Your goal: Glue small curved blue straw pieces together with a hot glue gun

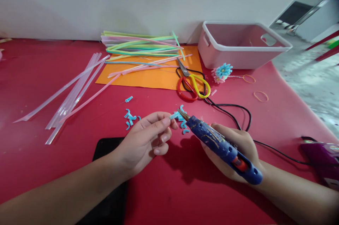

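The right hand (pixel 233 151) grips a blue glue gun (pixel 222 145), fingers wrapped round its body; its nozzle touches a small blue straw piece (pixel 174 115) pinched between the left hand's (pixel 145 140) thumb and fingertips, just above the red desk (pixel 39 87); more blue pieces (pixel 130 117) lie beside; farther off, scissors (pixel 192 84), long straws (pixel 140 47), a white tub (pixel 243 45).

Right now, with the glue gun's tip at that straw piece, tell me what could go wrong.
1. The glue gun nozzle sits right at the blue straw piece pinched in the left hand's fingertips; hot glue could burn them.
2. The cord runs under the scissors; pulling the gun may drag them.
3. Loose cut pieces lie close by; stray glue could stick to them.
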